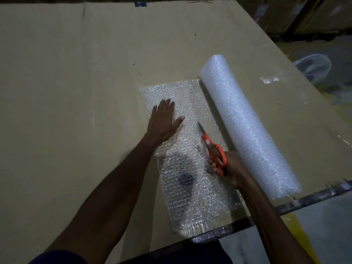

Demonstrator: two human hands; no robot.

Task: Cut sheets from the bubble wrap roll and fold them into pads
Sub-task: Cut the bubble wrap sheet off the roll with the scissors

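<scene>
A white electric fan is standing beyond the far right edge of the broad tan cardboard-covered table, with dim brown stacked boxes behind it. The thick white cylindrical bubble wrap roll is lying diagonally on the table's right part. A clear bubbled sheet is spreading flat from it toward the left, reaching the near table edge. The left hand is pressing flat, fingers straight, on the sheet's far part. The right hand is gripping orange-handled scissors, blades nearly closed, pointing away over the sheet, just beside the roll.
</scene>
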